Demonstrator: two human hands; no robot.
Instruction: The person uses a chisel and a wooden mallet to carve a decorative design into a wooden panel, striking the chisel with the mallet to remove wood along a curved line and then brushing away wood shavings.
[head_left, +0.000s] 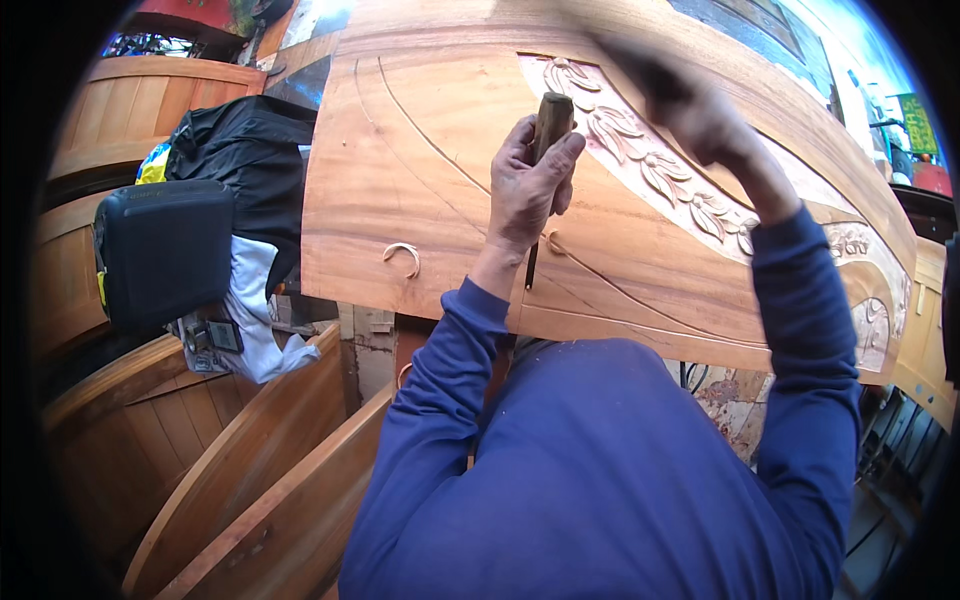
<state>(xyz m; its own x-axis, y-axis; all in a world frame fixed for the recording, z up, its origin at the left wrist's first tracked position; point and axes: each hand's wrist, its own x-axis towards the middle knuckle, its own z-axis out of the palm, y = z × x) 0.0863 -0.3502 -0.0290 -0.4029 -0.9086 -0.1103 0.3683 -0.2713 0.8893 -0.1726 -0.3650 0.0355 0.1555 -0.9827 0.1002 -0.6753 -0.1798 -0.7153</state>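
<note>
My left hand point(522, 200) is wrapped round the wooden handle of a carving chisel point(553, 122), held upright over the near part of a large wooden panel point(420, 190). Its thin dark blade shows below my wrist, tip close to the panel's front edge. My right hand point(705, 125) is raised and closed on a dark mallet point(640, 65), smeared by motion; its head is hard to make out. A carved band of leaves point(655, 175) runs across the panel, right of the chisel. A thin groove curves away from a small shaving point(550, 240) beside the blade.
A curled wood shaving point(402, 258) lies on the panel's left part. Left of the panel are a black case point(165, 250), black cloth point(250, 140) and a white cloth point(255, 310). Curved wooden boards point(240, 460) stand below left. More panelled wood point(150, 110) lies beyond.
</note>
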